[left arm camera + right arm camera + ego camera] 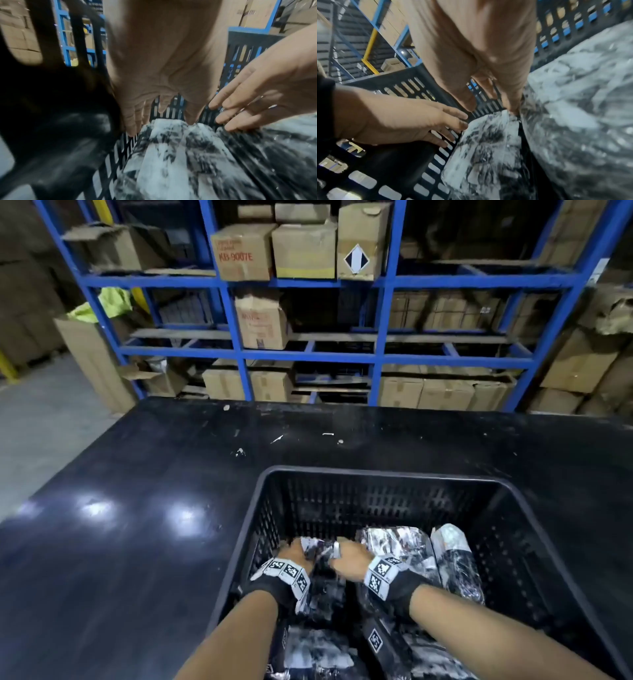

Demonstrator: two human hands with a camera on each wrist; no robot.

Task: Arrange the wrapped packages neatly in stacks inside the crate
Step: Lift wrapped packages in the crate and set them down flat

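A black slotted crate [376,472] stands on the table's near right part. Several plastic-wrapped black-and-silver packages lie inside it. Both hands are down in the crate's left side, on the far end of the left package [318,597]. My left hand [294,551] has straight fingers along that package's [171,155] left edge, and its thumb touches the far end. My right hand [344,556] points its fingers down, the fingertips [513,109] touching the package's [484,148] far right corner. A taller package [397,542] lies beside it, and another [455,563] further right.
More packages [315,648] lie at the crate's near end under my forearms. The black table [154,491] stretches left and beyond the crate. A blue rack [308,356] with cardboard boxes stands behind it, with grey floor at the left.
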